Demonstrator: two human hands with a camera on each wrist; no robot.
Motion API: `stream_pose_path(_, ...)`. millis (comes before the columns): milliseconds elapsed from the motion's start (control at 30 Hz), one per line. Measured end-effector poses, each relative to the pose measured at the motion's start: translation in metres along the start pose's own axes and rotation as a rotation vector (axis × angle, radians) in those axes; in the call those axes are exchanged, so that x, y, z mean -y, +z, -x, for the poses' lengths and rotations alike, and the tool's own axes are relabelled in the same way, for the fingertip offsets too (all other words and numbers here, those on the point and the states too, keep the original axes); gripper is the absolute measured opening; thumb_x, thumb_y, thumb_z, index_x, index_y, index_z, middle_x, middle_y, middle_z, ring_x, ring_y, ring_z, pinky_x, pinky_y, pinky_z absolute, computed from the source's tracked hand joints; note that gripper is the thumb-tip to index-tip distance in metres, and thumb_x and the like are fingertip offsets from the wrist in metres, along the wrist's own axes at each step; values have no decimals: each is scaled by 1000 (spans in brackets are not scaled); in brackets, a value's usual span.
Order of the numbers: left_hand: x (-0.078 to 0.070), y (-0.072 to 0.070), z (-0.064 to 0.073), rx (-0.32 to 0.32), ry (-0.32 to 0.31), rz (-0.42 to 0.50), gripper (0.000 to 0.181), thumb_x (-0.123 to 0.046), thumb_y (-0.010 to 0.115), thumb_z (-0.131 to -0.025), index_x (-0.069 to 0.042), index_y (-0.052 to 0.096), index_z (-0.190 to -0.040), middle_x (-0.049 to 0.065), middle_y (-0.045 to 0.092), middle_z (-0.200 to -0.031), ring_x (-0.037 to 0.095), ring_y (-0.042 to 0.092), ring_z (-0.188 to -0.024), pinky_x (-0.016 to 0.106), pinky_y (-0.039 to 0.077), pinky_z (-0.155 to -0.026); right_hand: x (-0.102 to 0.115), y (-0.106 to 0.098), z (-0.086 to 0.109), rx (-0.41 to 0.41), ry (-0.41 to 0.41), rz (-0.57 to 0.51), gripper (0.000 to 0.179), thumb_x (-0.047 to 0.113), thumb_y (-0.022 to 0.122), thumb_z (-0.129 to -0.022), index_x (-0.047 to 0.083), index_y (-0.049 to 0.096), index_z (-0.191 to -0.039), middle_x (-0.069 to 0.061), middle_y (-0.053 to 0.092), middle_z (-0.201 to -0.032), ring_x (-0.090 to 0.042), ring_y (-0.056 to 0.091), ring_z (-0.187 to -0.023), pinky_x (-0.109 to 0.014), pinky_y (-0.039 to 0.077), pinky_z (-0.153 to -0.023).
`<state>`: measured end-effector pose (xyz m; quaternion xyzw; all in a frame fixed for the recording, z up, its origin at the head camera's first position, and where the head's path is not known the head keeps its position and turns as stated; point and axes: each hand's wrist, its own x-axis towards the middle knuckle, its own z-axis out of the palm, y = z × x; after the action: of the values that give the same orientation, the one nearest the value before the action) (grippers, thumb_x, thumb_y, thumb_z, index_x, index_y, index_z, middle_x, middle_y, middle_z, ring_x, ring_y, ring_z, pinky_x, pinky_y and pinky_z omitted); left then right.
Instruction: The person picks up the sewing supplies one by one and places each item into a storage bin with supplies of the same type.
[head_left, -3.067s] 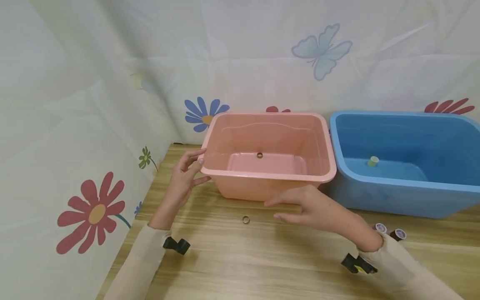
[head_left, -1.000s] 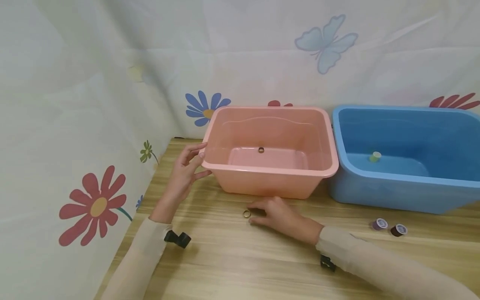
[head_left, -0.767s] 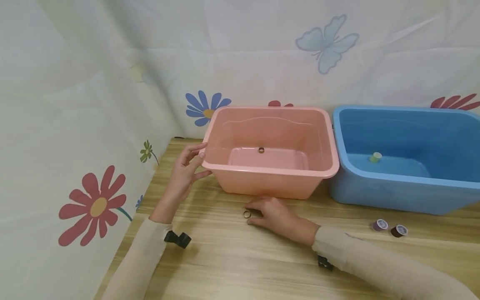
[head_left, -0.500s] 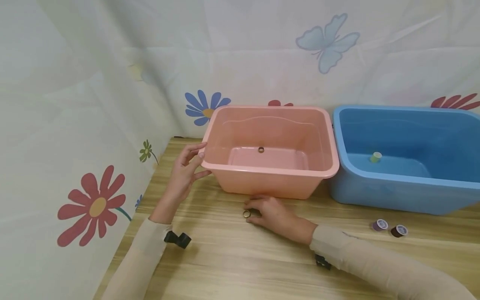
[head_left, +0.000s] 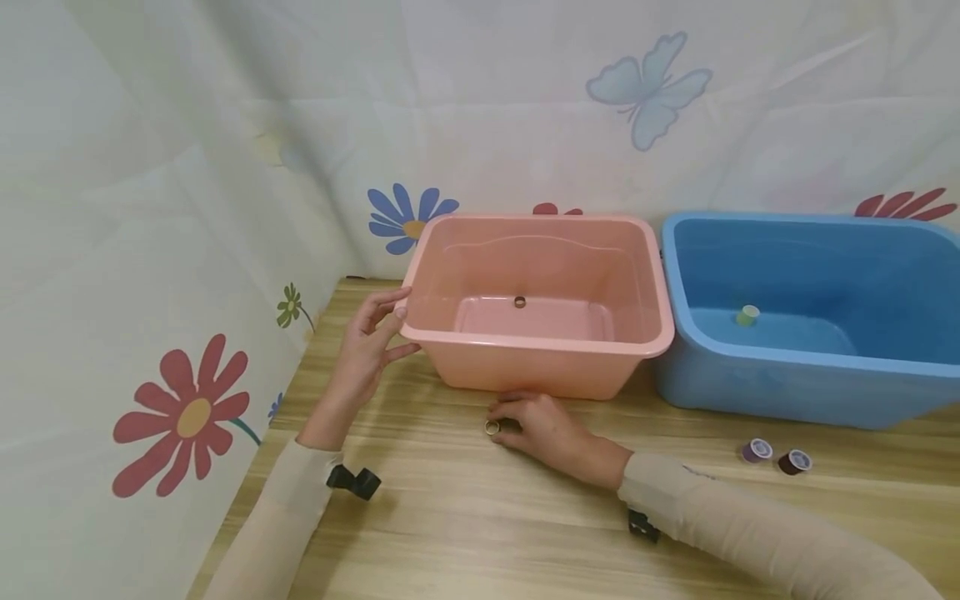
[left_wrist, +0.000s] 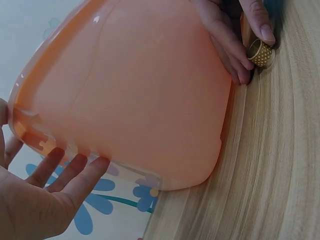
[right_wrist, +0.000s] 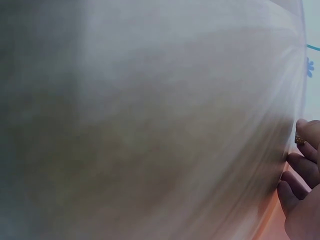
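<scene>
A gold, dimpled thimble ring (head_left: 492, 427) stands on the wooden table just before the pink bin (head_left: 540, 367). My right hand (head_left: 551, 433) pinches it between thumb and forefinger; the left wrist view shows both digits against the dimpled band (left_wrist: 261, 53). The other fingers are close to the foot of the bin. My left hand (head_left: 362, 348) holds the bin's left rim, thumb on top and fingers spread along the outer wall. Inside the pink bin lies another thimble ring (head_left: 520, 302). The right wrist view is mostly blurred tabletop, with the fingers at its right edge.
A blue bin (head_left: 780, 390) stands right beside the pink one, with a pale green thread spool (head_left: 747, 315) inside. A purple spool (head_left: 757, 451) and a dark spool (head_left: 795, 462) sit on the table in front of it. A flower-printed cloth (head_left: 510, 108) hangs behind.
My right hand has come down and left from in front of the pink bin, its fingers drawing in on the thimble ring. Both table spools now show fully. The left hand stays on the rim.
</scene>
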<state>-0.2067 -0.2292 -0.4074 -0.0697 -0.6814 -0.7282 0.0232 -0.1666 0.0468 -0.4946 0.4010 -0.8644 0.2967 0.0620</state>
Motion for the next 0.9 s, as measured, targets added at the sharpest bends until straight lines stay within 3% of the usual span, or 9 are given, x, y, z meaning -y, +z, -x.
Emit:
stream_pose_path(233,1,0,-1,4,2,-2,35,-27,61,-104,-17,58,-138,9,49,-138,28,55,-121,47,61,-85,-1,-1,-1,-34,-8,-5,21,16,83,-86,11,79,-106,-7,76,-110,-26,69,-110,-41,57,-96)
stream_pose_path(533,1,1,-2,8,9,3,35,-25,61,-104,-16,58,-137,9,49,-137,28,55,-121,44,62,-83,-4,-4,0,-74,2,-84,19,11,81,-86,10,78,-105,0,76,-97,-11,71,-90,-29,60,-80)
stream_pose_path(900,1,0,0,-1,10,-10,36,-27,61,-104,-15,58,-138,8,49,-136,27,57,-119,44,62,-83,-3,-9,3,-63,61,-262,24,4,78,-86,4,76,-110,-6,76,-97,-18,74,-85,-28,62,-76)
